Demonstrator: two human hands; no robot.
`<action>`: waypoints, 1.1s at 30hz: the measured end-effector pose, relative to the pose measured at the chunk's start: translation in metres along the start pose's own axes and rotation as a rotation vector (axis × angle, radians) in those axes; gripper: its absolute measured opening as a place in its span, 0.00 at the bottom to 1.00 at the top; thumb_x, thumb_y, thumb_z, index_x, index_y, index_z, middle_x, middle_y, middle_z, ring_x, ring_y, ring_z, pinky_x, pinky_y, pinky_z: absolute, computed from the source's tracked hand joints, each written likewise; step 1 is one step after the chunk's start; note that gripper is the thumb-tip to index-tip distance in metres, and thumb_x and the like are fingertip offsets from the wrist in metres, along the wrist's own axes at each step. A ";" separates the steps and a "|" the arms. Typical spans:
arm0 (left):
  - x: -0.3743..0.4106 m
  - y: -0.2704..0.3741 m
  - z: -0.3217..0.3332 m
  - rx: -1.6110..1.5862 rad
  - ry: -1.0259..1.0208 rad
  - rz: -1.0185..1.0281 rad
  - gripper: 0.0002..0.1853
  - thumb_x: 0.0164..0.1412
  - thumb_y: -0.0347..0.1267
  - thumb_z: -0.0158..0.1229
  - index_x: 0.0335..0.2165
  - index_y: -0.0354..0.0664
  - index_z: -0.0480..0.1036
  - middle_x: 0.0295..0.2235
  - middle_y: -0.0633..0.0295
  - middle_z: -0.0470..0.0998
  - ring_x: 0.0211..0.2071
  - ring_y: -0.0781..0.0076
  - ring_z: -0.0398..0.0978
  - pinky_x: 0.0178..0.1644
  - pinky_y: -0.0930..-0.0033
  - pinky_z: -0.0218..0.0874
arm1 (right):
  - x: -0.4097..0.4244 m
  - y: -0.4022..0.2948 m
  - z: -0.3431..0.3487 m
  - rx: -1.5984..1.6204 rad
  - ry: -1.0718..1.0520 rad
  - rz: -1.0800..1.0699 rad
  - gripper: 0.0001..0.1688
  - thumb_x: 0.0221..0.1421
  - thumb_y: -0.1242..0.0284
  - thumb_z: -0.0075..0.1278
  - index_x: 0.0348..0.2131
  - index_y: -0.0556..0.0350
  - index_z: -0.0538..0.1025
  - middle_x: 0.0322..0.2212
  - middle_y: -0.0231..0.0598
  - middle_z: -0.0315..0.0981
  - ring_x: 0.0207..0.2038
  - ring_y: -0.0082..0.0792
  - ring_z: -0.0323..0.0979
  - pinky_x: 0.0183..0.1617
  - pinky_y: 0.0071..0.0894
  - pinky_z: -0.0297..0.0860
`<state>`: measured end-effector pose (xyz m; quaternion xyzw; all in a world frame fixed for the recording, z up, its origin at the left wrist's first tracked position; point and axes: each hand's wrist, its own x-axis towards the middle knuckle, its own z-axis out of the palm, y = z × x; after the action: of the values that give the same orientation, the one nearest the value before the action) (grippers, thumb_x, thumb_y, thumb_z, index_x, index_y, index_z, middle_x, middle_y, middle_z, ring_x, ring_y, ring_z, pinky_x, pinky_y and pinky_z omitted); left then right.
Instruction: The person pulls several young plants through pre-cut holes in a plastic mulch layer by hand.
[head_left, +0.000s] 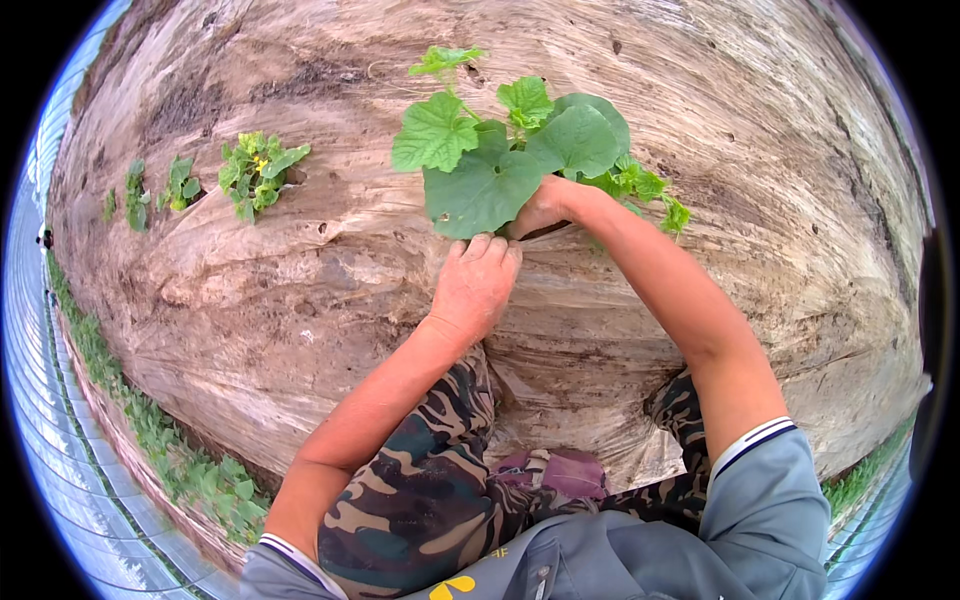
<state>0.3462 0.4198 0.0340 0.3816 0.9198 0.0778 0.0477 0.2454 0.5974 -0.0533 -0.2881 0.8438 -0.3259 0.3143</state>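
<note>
A young vine plant with broad green leaves (482, 187) grows through a hole in dirty plastic mulch film (360, 292) before me. My left hand (480, 281) lies at the near edge of the hole, fingertips under the rim of the largest leaf; what they pinch, if anything, is hidden. Beside it, my right hand (541, 206) reaches beneath the leaves over the dark opening, its fingers mostly covered by foliage. Both hands are close together at the plant's base. Smaller, paler crinkled leaves (641, 182) hang to the right of my right wrist.
Several smaller plants stand in a row to the left, the nearest with a yellow flower (260, 163). Green plants (187, 457) run along the lower left edge beside a translucent greenhouse wall (45, 420). My camouflage-clad knees (427, 457) are bent on the film.
</note>
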 end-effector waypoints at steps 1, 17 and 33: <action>0.001 0.000 -0.002 -0.005 0.008 -0.001 0.21 0.48 0.27 0.53 0.45 0.38 0.71 0.39 0.59 0.72 0.44 0.62 0.69 0.47 0.61 0.60 | 0.003 0.001 0.002 0.076 -0.039 0.015 0.20 0.36 0.66 0.59 0.33 0.56 0.79 0.30 0.46 0.78 0.31 0.38 0.73 0.36 0.37 0.70; 0.007 -0.009 -0.009 -0.062 0.020 -0.044 0.16 0.48 0.26 0.53 0.39 0.42 0.74 0.36 0.63 0.73 0.39 0.63 0.69 0.46 0.63 0.60 | -0.017 0.028 -0.031 0.547 -0.189 0.082 0.15 0.45 0.66 0.58 0.33 0.58 0.78 0.25 0.32 0.73 0.28 0.27 0.66 0.33 0.31 0.64; 0.017 -0.034 0.009 0.098 0.143 -0.065 0.10 0.46 0.28 0.54 0.31 0.48 0.77 0.32 0.66 0.72 0.44 0.68 0.68 0.58 0.50 0.52 | -0.033 0.033 -0.042 0.451 -0.172 0.205 0.20 0.42 0.66 0.59 0.36 0.61 0.80 0.28 0.34 0.78 0.31 0.26 0.68 0.37 0.32 0.65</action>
<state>0.3125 0.4092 0.0187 0.3468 0.9355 0.0581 -0.0346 0.2274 0.6562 -0.0414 -0.1503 0.7448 -0.4467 0.4725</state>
